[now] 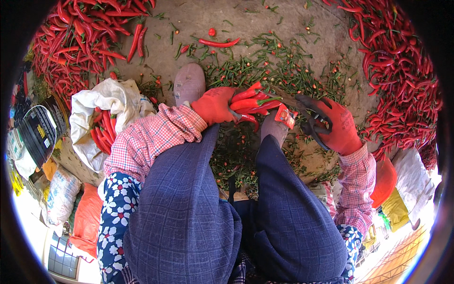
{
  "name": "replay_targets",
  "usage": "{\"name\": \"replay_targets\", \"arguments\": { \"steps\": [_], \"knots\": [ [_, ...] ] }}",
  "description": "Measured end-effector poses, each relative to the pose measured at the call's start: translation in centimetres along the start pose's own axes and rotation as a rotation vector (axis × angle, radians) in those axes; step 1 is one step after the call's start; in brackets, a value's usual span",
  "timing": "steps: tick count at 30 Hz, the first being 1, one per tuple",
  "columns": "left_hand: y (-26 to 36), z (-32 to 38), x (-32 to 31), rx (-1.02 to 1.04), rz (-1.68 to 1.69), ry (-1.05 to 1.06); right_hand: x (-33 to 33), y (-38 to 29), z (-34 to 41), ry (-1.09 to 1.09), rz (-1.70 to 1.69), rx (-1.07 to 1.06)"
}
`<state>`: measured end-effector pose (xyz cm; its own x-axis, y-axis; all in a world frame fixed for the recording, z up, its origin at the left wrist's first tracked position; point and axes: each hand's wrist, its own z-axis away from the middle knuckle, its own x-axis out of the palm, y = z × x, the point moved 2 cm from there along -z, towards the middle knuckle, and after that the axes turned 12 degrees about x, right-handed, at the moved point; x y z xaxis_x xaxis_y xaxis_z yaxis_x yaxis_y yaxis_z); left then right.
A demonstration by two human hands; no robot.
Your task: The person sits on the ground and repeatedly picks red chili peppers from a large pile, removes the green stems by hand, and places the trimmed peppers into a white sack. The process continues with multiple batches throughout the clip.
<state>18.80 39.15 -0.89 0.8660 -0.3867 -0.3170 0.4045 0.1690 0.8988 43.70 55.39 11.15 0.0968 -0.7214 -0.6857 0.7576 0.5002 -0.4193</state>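
Note:
My left hand [214,105], in a red work glove, grips a small bunch of red chili peppers [252,103] above the floor between my feet. A green stem [270,100] sticks out to the right from one of them. My right hand [338,122] wears a red and dark glove and has its fingers in the dark handles of scissors [312,125]. Their blades point left and reach the stem end of the bunch; how far they stand apart is hard to tell. Cut green stems [294,69] litter the floor beyond and below both hands.
Heaps of red chili peppers lie at the left [71,42] and right [397,81]. An open white woven sack [83,124] holding peppers stands left of my left arm, beside a black bucket [39,131]. A red wrapper [286,116] is at my right boot [275,129].

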Motion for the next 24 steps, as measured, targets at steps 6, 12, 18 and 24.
{"name": "replay_targets", "arguments": {
  "steps": [6, 12, 18, 24],
  "knots": [
    [0.6, 0.0, -0.1, -0.116, -0.054, -0.159, -0.3, -0.8, -0.1, 0.023, 0.104, -0.067],
    [1.4, -0.1, -0.4, -0.084, -0.103, -0.125, -0.1, -1.1, -0.5, 0.035, 0.240, -0.135],
    [0.6, -0.1, -0.3, -0.140, -0.072, -0.159, 2.3, -1.0, -1.0, -0.102, -0.165, -0.019],
    [-1.3, 0.0, 0.2, -0.222, 0.360, -0.068, 3.3, -0.3, 0.2, -0.020, -0.383, 0.102]
  ]
}}
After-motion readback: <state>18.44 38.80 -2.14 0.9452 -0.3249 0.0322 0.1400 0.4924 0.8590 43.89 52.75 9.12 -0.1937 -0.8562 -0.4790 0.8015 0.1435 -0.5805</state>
